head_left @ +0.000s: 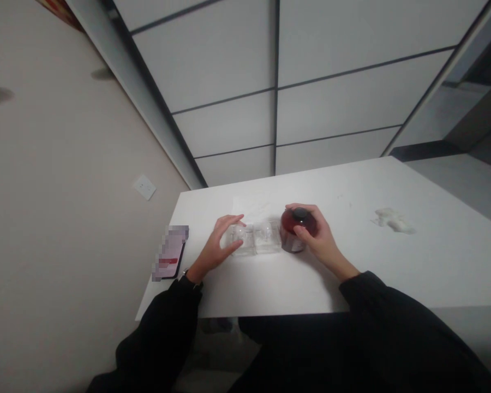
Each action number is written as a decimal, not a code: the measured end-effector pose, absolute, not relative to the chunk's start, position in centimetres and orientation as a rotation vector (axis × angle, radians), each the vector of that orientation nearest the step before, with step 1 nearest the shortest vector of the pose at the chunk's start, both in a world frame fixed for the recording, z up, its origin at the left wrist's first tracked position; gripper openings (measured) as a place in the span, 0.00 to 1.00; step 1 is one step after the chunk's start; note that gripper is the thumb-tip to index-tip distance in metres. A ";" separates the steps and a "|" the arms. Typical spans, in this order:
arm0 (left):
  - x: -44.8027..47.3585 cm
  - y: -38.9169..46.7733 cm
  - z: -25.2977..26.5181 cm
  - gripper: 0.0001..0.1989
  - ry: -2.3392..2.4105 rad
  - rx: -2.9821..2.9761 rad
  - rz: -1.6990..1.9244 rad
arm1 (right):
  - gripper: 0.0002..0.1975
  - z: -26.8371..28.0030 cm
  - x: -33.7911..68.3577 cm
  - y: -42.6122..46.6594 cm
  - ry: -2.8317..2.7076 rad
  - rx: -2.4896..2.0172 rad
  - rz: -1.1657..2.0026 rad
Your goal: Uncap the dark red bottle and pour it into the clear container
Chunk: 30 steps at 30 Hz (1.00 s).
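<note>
Two clear glass containers with rounded lids stand side by side on the white table. Around the left glass container (245, 248) my left hand (221, 240) curves with thumb and fingers apart; whether it touches the glass I cannot tell. Close beside the right glass container (268, 237) stands a dark red-brown bottle (290, 237) with a black cap (300, 213). My right hand (317, 232) is wrapped round this bottle from the right, its thumb across the front. The bottle's far side is partly hidden by the fingers.
A phone (171, 254) with a lit screen lies at the left end of the white table (270, 289). Toward the right lies a crumpled, translucent whitish thing (393, 221). Wall with a socket (145, 187) at left; panelled white doors (229, 82) behind.
</note>
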<state>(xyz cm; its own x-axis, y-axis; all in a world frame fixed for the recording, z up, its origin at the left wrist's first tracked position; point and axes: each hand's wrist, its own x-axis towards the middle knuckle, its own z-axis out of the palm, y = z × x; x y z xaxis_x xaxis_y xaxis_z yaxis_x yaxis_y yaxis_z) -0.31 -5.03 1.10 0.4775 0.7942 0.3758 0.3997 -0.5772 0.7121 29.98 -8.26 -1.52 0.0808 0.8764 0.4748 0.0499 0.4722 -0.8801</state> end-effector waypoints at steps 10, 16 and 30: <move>1.0 -6.1 5.7 0.18 1.101 2.093 1.238 | 0.19 -1.3 29.9 -8.3 -1.350 -0.875 0.801; 1.6 -6.1 7.0 0.19 1.160 1.939 1.230 | 0.19 -1.3 29.9 -8.3 -1.361 -0.869 0.808; 1.7 1.2 7.4 0.22 1.518 1.930 1.083 | 0.20 -1.0 30.0 -8.3 -1.367 -0.879 0.840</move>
